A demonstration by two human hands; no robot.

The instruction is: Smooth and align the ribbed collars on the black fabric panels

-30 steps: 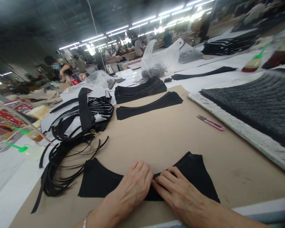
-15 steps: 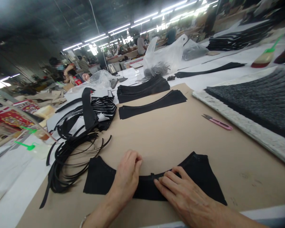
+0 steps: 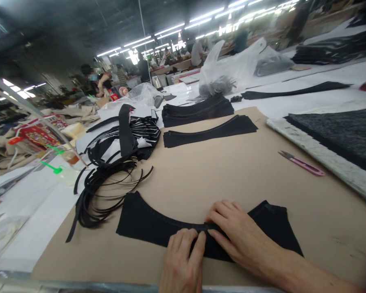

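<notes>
A curved black fabric piece [image 3: 149, 224] lies flat in front of me, its concave edge facing away and a narrow strip running along that edge. My left hand [image 3: 183, 254] comes up from below; its thumb and fingers are closed on the fabric near the middle of the curve. Just to its right, my right hand [image 3: 234, 226] pinches the same edge, fingers on the far side and thumb on the near side. The fingertips of both hands nearly meet. What lies under the right fingers is hidden.
Black strips [image 3: 94, 199] lie coiled at left. Beyond the hands are another curved black piece [image 3: 210, 132] and a stack of similar pieces [image 3: 198, 112]. Pink-handled thread snips [image 3: 305, 165] lie at right, near a white board [image 3: 323, 150]. Green-tipped bottles [image 3: 59, 171] stand left.
My left hand has moved from the far side of the curved edge to the near side, beside my right hand. My right fingers now reach over the edge. The view has shifted left.
</notes>
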